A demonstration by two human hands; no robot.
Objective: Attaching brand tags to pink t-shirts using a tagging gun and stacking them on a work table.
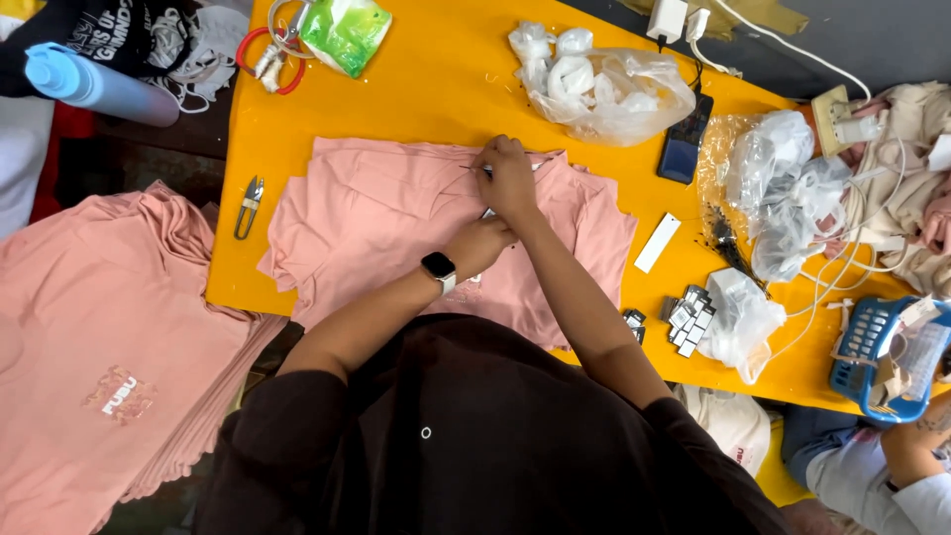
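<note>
- A stack of folded pink cotton shirts (109, 347) is lying off the table's left edge, within reach.
- Small metal thread snips (249, 203) are resting beside the work.
- The left hand (478, 245) is pressing, curled, on the spread pink shirt (376, 223), pinning it flat on the yellow table (436, 79).
- The right hand (507, 176) is pinching something thin at the collar, possibly a tag pin.
- Loose white tags (690, 317) are waiting rightward.
</note>
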